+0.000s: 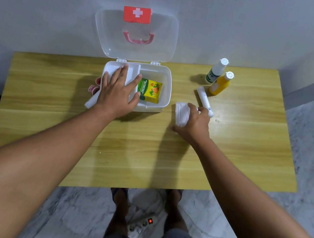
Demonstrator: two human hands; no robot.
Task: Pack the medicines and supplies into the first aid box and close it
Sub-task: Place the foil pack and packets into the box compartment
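Left hand [118, 89] flat, fingers spread, on the white inner tray [134, 69] | right hand [192, 124] gripping what I take for a cotton-pad pack [181, 113], just beside the open first aid box [154, 107] | green-yellow carton [149, 90] inside | tube [204, 101], white bottle [217, 70], yellow bottle [221, 84] on the table [147, 148], right.

The only sign I can read is a white cross on the red label [136, 14] on the lid [113, 28]. The green and yellow carton [149, 90] carries lines of print and a picture, too small to read. The green label on the white bottle [214, 72] and the marks on the tube [204, 101] are blurred too.
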